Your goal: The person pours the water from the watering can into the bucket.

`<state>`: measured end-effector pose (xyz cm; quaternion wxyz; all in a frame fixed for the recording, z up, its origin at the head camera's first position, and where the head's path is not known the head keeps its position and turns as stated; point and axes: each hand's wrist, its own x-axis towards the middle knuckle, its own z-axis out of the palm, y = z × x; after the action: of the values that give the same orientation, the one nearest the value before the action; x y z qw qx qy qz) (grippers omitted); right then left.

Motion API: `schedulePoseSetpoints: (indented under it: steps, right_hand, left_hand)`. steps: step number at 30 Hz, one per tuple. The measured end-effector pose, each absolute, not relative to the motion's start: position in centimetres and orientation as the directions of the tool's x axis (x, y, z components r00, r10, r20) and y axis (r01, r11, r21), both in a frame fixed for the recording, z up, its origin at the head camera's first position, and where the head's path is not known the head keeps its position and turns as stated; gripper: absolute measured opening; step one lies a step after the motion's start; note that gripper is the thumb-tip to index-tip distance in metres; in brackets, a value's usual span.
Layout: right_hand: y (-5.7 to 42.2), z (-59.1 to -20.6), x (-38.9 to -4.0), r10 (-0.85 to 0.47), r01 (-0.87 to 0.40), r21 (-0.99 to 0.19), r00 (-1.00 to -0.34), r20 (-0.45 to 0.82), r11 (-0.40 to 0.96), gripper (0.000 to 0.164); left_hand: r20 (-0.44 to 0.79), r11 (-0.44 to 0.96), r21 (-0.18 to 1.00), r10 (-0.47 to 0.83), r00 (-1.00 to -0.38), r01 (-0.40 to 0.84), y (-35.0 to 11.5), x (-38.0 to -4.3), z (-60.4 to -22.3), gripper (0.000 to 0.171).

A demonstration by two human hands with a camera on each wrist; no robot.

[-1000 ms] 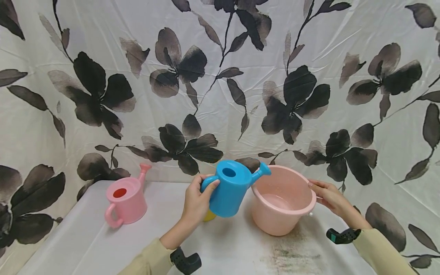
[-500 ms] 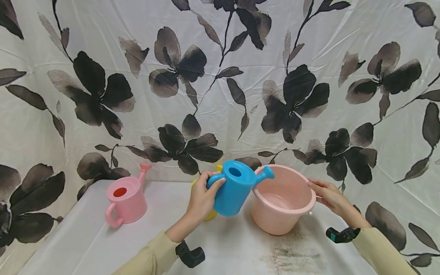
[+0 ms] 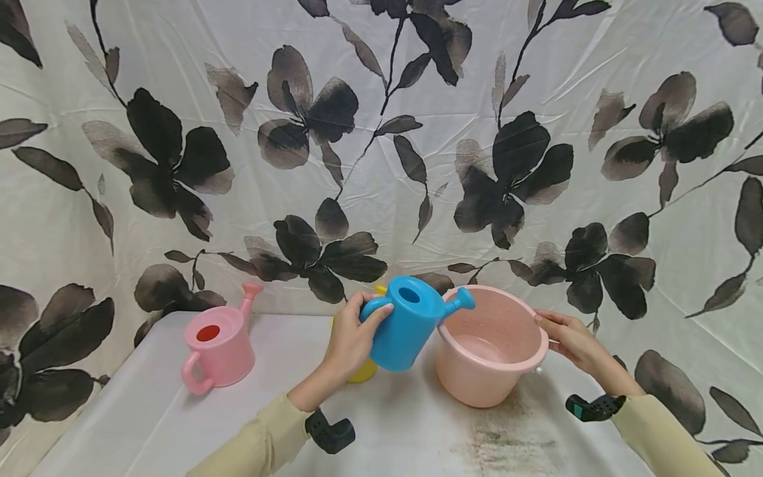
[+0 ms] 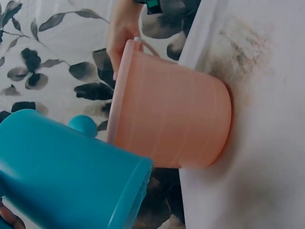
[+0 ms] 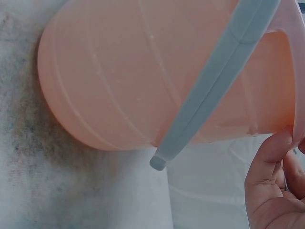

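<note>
Pink bucket [image 3: 477,384]: round, open-topped, mouth upward.
Blue watering can [image 3: 402,334]: raised, slightly tilted, left of bucket, spout toward bucket rim.

Wrinkled white backdrop [image 3: 387,192], dark floral print [image 3: 518,156]; white tabletop [image 3: 286,364] before it; brownish smudge [image 3: 507,442] on tabletop.

The left sleeve [image 3: 256,434] is pale yellow with soft folds in it, and the right sleeve [image 3: 661,430] is the same pale yellow but looks smoother. By the end of the left one sits a black band [image 3: 318,425] with a chunky dark block [image 3: 341,436] on it. By the other sits a second black band [image 3: 602,408] with a small green patch [image 3: 577,412]. The left hand [image 3: 352,334] and right hand [image 3: 573,338] are bare.
</note>
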<state>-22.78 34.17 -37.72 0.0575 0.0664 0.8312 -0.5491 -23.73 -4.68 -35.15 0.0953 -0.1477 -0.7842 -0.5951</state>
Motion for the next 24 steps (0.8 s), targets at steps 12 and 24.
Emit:
schedulePoseSetpoints:
  steps: [12,24]
  right_hand:
    - [34.22,-37.75,-22.80,0.050,0.170,-0.904,-0.985,-0.164,0.393,0.070]
    - [34.28,-37.79,-22.87,0.029,0.157,-0.911,-0.987,-0.158,0.382,0.067]
  left_hand:
    - [0.347,0.276,0.888,0.125,-0.930,0.368,-4.76,-24.25,-35.23,0.027]
    - [0.377,0.277,0.869,0.168,-0.911,0.410,-4.76,-24.63,-34.42,0.023]
